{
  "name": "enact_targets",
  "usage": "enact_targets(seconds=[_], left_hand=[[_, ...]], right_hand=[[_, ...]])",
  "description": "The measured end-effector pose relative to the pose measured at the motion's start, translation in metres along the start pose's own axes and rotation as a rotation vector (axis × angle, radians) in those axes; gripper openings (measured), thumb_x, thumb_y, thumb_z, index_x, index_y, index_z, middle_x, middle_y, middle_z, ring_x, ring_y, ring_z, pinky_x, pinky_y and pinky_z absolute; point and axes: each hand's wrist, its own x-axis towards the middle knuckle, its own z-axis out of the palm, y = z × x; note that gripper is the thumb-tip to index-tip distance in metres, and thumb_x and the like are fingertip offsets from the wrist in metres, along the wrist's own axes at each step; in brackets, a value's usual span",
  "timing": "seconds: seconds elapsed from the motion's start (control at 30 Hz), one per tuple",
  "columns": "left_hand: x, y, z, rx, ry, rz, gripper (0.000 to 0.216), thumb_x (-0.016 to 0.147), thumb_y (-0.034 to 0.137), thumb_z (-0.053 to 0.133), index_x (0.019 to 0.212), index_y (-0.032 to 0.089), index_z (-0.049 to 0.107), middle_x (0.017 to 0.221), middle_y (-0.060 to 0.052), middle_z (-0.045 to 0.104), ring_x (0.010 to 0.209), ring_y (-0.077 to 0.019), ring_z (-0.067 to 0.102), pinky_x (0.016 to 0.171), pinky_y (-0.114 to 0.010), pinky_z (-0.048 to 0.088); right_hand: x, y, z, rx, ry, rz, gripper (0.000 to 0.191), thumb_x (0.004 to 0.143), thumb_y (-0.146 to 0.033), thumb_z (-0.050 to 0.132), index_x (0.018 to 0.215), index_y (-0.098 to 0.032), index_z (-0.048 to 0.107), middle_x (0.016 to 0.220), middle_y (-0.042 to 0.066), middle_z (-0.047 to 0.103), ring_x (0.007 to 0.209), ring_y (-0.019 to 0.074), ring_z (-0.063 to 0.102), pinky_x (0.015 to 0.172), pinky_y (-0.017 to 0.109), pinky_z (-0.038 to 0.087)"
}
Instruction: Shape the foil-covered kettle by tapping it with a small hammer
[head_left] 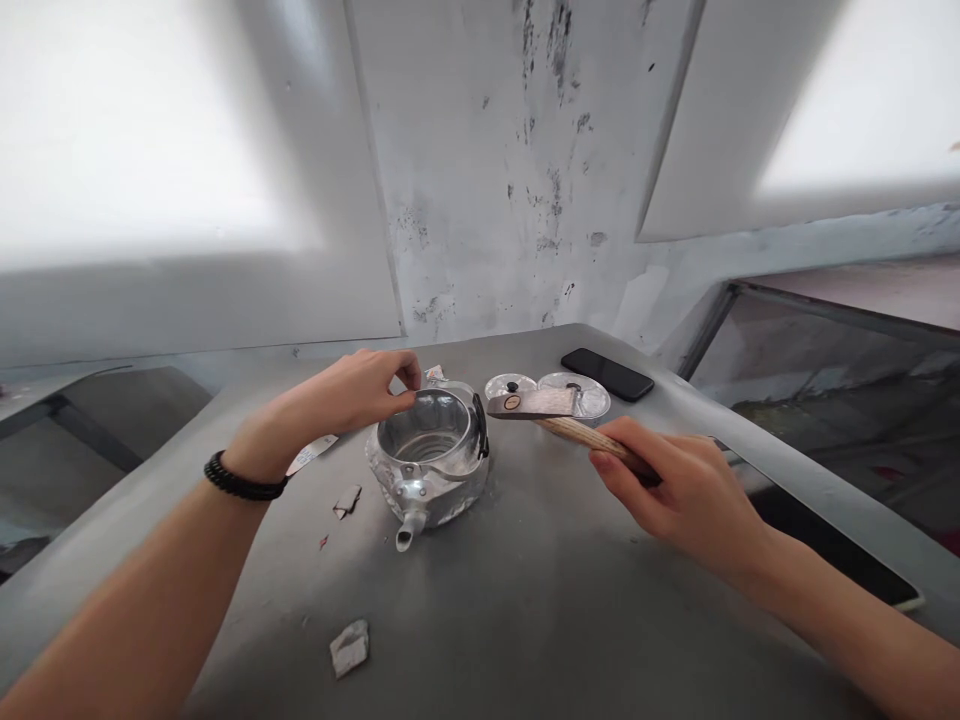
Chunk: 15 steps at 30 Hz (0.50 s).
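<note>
Lidless metal kettle (429,455) stands mid-table (555,590), spout toward the near edge; left hand (352,392) rests on its far-left rim, fingers (409,375) pinched together there, though whether they grip the rim or something small is hard to make out. Right hand (675,490) is clamped on the wooden handle of a hammer (536,405), head level just right of the kettle and hiding part of two round lids (592,398) behind it. Phone (607,374) lies by the far right edge; paper scraps (349,646) dot the left and near side, open table toward the near edge.
</note>
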Motion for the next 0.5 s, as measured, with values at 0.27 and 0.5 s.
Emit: enact_targets(seconds=[0.27,0.5], left_hand=[[0.014,-0.014,0.013,-0.102,-0.203,0.032,0.047,0.098,0.055,0.051,0.13,0.025,0.067,0.116,-0.007,0.077,0.098,-0.0255,0.07,0.079,-0.032,0.051],[0.018,-0.019,0.02,-0.189,-0.235,0.029,0.063,0.097,0.067,0.046,0.139,0.025,0.066,0.131,-0.009,0.075,0.113,-0.0286,0.068,0.095,-0.035,0.052]], right_hand=[[-0.001,-0.004,-0.001,-0.021,0.003,-0.003,0.019,0.106,-0.027,0.053,0.089,-0.022,0.059,0.052,-0.012,0.044,0.041,0.0064,0.037,0.045,0.022,0.031],[-0.002,-0.004,0.001,-0.024,-0.01,-0.008,0.018,0.105,-0.026,0.054,0.088,-0.022,0.059,0.054,-0.012,0.041,0.043,0.0064,0.034,0.046,0.021,0.03]])
